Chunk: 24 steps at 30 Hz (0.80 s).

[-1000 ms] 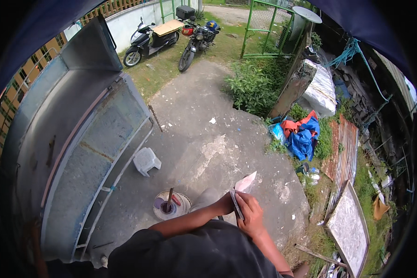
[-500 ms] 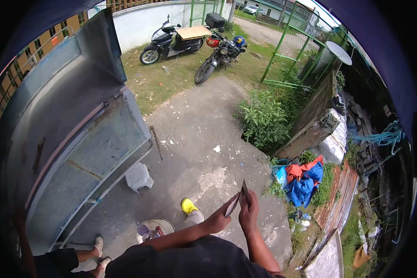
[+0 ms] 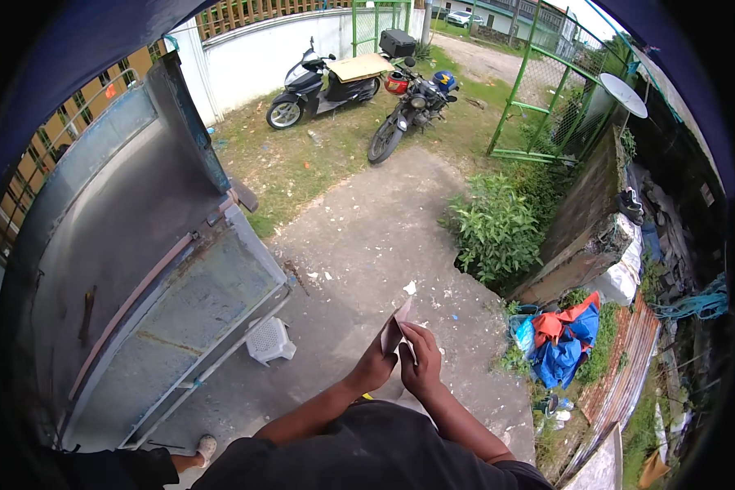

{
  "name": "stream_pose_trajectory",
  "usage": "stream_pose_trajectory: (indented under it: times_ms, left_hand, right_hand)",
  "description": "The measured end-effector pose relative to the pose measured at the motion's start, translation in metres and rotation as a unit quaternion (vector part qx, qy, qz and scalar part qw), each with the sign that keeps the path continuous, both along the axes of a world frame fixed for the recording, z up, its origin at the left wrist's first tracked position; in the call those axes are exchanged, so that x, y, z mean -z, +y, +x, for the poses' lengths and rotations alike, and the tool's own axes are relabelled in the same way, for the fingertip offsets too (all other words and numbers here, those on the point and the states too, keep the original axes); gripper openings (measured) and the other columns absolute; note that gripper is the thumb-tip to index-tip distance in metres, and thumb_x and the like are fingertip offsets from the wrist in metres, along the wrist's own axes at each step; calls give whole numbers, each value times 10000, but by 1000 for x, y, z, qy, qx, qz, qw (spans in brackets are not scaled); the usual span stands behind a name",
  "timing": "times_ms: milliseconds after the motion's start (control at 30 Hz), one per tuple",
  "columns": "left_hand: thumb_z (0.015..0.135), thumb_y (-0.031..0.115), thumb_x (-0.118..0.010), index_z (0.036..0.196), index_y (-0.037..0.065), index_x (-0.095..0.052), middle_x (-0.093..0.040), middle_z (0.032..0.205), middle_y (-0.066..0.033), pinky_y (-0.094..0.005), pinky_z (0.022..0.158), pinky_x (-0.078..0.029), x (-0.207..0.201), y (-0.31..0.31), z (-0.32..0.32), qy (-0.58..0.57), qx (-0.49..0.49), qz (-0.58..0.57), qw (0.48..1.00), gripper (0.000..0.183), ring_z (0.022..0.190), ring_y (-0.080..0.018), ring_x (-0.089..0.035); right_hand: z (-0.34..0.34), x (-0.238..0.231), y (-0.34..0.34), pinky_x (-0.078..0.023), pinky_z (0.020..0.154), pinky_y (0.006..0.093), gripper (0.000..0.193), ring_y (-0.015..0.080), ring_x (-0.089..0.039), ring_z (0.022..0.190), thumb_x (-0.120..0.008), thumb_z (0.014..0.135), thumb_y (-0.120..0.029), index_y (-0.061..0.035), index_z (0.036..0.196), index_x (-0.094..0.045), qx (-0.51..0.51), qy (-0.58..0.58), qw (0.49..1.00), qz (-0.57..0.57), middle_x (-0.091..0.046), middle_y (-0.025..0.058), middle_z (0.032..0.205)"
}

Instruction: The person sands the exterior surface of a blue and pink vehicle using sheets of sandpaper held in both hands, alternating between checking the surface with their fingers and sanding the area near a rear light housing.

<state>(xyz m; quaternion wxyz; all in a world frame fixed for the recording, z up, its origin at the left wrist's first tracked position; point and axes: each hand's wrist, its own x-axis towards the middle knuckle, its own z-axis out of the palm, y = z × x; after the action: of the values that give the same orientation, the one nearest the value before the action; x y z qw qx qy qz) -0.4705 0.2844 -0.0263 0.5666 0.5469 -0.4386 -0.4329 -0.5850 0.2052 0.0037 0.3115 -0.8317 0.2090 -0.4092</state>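
In front of my body, both hands hold a thin folded sheet (image 3: 394,333), dark grey on one face and paler pinkish-grey on the other; its exact kind cannot be made out. My left hand (image 3: 373,367) is closed round its left side and lower edge. The fingers of my right hand (image 3: 422,358) press on its right side, thumb toward me. The sheet stands upright with its fold pointing away. Beneath my hands lies the concrete ground (image 3: 343,253), and a sliver of yellow shoe (image 3: 367,397) shows behind my left forearm.
To the left stands a large grey metal body panel (image 3: 196,302) beside a white plastic stool (image 3: 270,341). Another person's foot (image 3: 207,449) is at lower left. Ahead are a scooter (image 3: 327,86) and a motorcycle (image 3: 408,114). On the right are a bush (image 3: 498,233) and blue-red tarpaulin (image 3: 567,339).
My hands have come closer together, and the sheet has turned between them. The view has shifted, so the scene sits further right; the bucket at my left is now hidden.
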Motion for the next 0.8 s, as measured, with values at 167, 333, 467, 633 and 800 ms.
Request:
stream_pose_trajectory:
  times_ms: [167,333,467,633,800]
  left_hand:
    - [748,-123,-380,1525,-22,-191,-291,1551,-193,-355,1188,-208,-11,-3,14,-44,-68,-85,993,806,1469,-267,-247]
    - [757,-137,-372,1509,-16,-236,-340,1517,-191,-373,1172,-237,-24,-22,24,-88,-82,-103,987,774,1442,-273,-301]
    - [856,-68,-471,1489,-3,-285,-402,1476,-184,-370,1142,-295,22,-20,59,-97,-41,-17,994,663,1404,-264,-361]
    - [916,33,-553,1468,-9,-317,-445,1432,-130,-356,1111,-343,-6,-39,33,-27,-32,2,999,602,1356,-236,-414]
    - [832,-40,-495,1440,-13,-343,-459,1405,-144,-361,1114,-329,40,-40,55,-55,20,-15,998,627,1346,-252,-423]
  right_hand:
    - [23,-9,-18,-506,893,403,346,361,-626,1041,-639,853,-39,-26,1197,-607,-30,-19,999,9,-638,175,1155]
    - [43,-4,-48,-528,838,403,346,363,-633,1010,-633,856,-50,-32,1200,-601,-9,-35,999,5,-647,159,1125]
    - [46,-29,-28,-528,847,402,367,350,-636,1016,-651,839,-58,-43,1203,-611,-130,-12,991,-36,-645,153,1144]
    - [43,7,-74,-534,835,415,371,359,-634,1004,-649,844,-87,-58,1210,-600,31,-22,999,-5,-655,141,1126]
    - [33,-36,-25,-527,844,388,320,343,-646,994,-632,855,-9,-19,1174,-614,-108,23,990,-86,-655,159,1117]
